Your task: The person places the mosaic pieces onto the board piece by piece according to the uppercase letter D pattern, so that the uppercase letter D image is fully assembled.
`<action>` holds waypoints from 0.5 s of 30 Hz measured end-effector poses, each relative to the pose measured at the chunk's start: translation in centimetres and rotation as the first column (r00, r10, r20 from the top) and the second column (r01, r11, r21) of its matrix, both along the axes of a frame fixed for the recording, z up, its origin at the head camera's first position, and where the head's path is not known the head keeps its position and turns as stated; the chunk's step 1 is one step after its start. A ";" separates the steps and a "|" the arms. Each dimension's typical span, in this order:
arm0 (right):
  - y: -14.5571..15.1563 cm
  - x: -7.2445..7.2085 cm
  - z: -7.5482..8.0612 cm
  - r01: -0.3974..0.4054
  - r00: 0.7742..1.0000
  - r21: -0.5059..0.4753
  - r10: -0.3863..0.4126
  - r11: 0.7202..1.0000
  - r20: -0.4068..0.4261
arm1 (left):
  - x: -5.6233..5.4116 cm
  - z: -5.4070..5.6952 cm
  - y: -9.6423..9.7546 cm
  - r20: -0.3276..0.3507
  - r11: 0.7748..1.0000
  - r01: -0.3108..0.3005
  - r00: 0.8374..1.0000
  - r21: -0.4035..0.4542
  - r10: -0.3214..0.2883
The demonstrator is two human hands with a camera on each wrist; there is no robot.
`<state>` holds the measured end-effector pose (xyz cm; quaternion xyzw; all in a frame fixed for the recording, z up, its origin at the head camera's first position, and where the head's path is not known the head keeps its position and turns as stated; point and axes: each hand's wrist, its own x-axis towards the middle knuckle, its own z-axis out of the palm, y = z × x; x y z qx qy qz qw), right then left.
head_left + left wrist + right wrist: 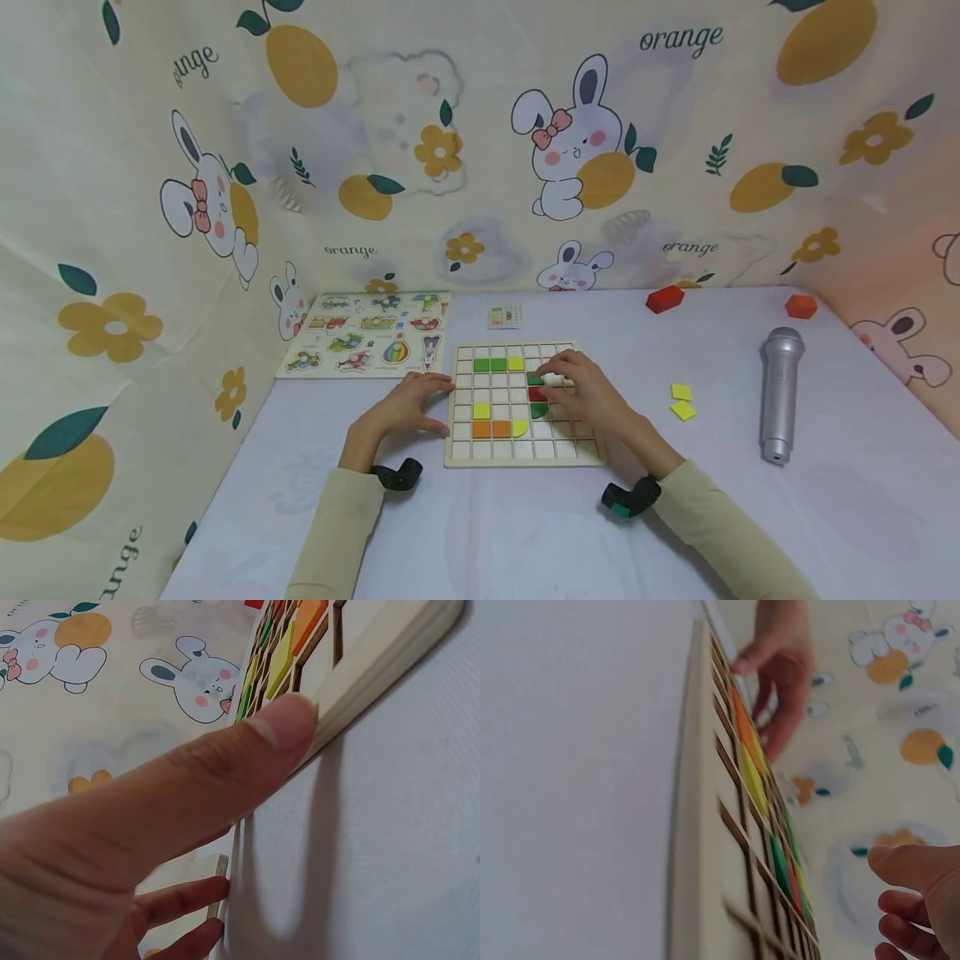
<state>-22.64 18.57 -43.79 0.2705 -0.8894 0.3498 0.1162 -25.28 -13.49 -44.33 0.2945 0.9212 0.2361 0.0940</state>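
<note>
A wooden grid board (525,463) lies flat on the white-covered table with coloured tiles in some cells. My left hand (405,408) is at its left edge; in the left wrist view the thumb (289,724) touches the rim, fingers extended. Over the board's right half is my right hand (588,392), fingers loosely bent near a green tile (535,378), a red tile (536,393) and a rounded green tile (538,410). The right wrist view shows nothing between thumb and fingers. Elsewhere on the grid are orange tiles (481,429), a rounded yellow tile (520,428) and green tiles (482,365).
Two loose yellow tiles (682,400) lie right of the board. Farther right is a silver microphone (780,400). Two red blocks (665,299) stand at the back. A small patterned card (504,316) lies behind the grid, and a picture puzzle board (360,333) lies back left.
</note>
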 end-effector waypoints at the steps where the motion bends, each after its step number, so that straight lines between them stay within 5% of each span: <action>1: 0.6 0.1 0.2 0.023 1.000 0.002 -0.023 1.000 0.015 | 0.0 0.0 0.0 0.002 1.000 -0.001 1.000 -0.002 0.001; 15: 7.6 0.8 1.9 0.215 0.972 0.043 -0.209 0.976 -0.109 | 0.0 0.1 0.0 0.020 1.000 -0.006 1.000 -0.013 0.006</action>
